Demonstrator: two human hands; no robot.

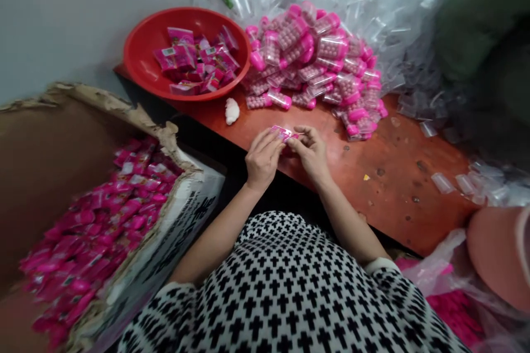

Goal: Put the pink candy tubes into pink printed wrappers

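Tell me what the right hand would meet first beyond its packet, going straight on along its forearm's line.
Past the pink packet, the right hand would likely meet the near edge of the pink-capped containers; its height above the tabletop is hard to judge.

Pale grey wall (78,11), worn reddish table (393,198)
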